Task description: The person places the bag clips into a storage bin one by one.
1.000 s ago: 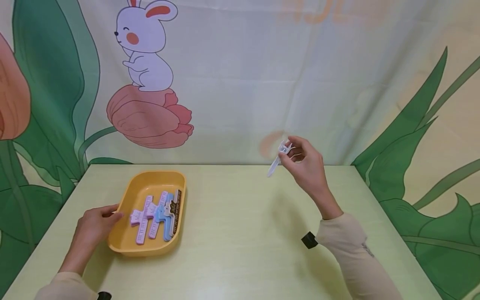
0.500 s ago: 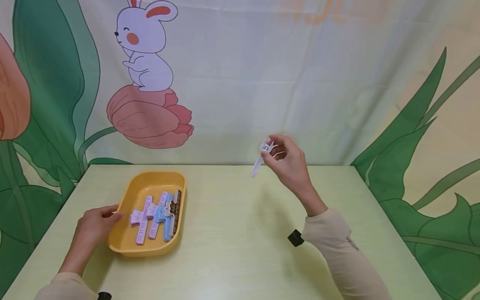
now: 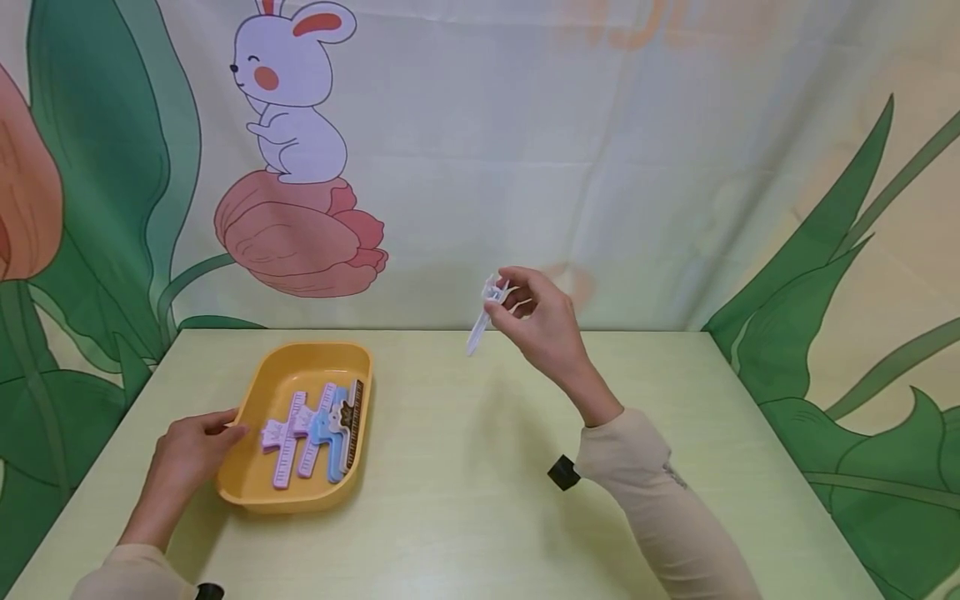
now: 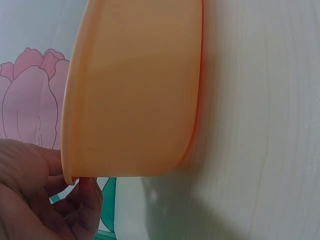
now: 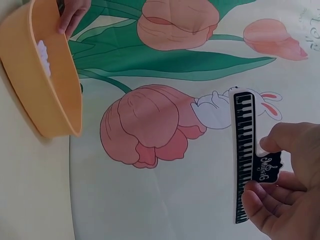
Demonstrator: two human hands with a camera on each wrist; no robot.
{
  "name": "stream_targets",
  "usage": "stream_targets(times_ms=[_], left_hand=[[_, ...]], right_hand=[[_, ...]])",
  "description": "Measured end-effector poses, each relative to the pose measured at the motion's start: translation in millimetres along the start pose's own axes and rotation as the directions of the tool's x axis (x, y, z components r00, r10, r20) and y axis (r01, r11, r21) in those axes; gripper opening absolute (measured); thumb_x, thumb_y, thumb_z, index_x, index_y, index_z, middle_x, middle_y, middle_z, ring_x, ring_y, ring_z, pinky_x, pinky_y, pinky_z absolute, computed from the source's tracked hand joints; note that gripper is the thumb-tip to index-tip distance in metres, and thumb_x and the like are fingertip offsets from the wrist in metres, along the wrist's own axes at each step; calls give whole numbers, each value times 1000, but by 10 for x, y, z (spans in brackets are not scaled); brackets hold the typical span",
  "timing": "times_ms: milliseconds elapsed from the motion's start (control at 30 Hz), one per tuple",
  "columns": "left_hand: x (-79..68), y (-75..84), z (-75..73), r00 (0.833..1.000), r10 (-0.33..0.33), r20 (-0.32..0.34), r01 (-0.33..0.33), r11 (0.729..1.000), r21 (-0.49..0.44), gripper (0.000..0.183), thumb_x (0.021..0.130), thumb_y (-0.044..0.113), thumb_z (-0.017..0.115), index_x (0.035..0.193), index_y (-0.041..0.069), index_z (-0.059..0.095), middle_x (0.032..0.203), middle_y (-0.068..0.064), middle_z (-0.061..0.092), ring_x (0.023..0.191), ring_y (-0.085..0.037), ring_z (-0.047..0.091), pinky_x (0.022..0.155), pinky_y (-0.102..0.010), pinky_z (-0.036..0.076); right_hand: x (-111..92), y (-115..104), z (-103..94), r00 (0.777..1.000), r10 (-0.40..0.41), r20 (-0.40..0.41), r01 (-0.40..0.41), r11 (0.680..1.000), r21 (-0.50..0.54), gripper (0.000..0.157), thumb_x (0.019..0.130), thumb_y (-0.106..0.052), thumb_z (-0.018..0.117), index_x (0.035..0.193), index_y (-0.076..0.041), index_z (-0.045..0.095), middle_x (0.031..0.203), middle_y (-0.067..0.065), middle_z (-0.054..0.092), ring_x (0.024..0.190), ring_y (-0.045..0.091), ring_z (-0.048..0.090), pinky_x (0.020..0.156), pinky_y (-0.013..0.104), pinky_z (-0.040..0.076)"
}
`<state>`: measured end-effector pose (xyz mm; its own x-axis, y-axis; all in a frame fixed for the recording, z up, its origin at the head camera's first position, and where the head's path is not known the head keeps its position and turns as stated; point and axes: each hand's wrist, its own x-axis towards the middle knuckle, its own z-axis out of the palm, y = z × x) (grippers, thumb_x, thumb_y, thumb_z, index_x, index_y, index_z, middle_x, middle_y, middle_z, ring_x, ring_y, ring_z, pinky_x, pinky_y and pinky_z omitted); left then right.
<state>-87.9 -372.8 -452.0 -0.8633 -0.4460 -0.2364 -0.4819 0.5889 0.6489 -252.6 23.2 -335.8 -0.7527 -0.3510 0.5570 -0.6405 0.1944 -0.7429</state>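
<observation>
Up above the table, my right hand (image 3: 546, 329) pinches a clip (image 3: 477, 329) between thumb and fingers. The right wrist view shows this clip (image 5: 245, 145) with a black-and-white piano-key bar and a black tab lettered "Music". On the left, my left hand (image 3: 187, 450) grips the rim of a yellow tray (image 3: 247, 492), thumb on one side and fingers on the other, as the left wrist view shows. Inside the tray lie several similar clips: lilac clips (image 3: 287, 442), a blue clip (image 3: 336, 442) and a dark piano-patterned clip (image 3: 354, 425).
The pale wooden table (image 3: 450, 500) runs back to a printed curtain (image 3: 465, 167) with a rabbit, tulips and leaves. A black block (image 3: 564, 472) sits at the right sleeve's cuff.
My right hand has moved steadily left with the clip, at about the same height, toward the tray side. My left hand and the tray have stayed where they were.
</observation>
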Motion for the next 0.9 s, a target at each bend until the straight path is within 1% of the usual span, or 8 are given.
stream_targets(times_ms=[233,467,700,900], left_hand=[[0,-9,-3,1000,-12,14,12,1000,-7,59,107,29,56,149,-9,42,145,-40,45,114,-46,57,91,-50,53],[2,-25,2,1000,11,-2,-11,1000,3,57,107,28,57,148,-10,44,143,-40,46,117,-48,57,92,-52,53],[14,-34,18,1000,-8,9,8,1000,-12,58,107,28,57,149,-9,43,144,-40,46,115,-46,58,91,-49,54],[8,-46,26,1000,-5,1,5,1000,-16,57,107,27,57,149,-10,43,145,-40,46,113,-45,59,89,-47,55]], right_hand=[[49,-84,148,999,-25,40,25,999,21,38,89,0,75,126,6,65,110,15,67,89,24,66,77,26,55],[85,-133,302,995,-55,86,51,998,45,39,90,0,75,127,7,64,112,15,67,89,23,67,78,28,55],[116,-195,434,989,-69,133,64,997,47,41,90,-3,76,129,6,64,112,14,67,90,21,67,80,30,56],[144,-241,562,981,-78,178,72,997,39,41,92,-6,76,130,5,64,113,13,67,91,20,67,81,32,58]])
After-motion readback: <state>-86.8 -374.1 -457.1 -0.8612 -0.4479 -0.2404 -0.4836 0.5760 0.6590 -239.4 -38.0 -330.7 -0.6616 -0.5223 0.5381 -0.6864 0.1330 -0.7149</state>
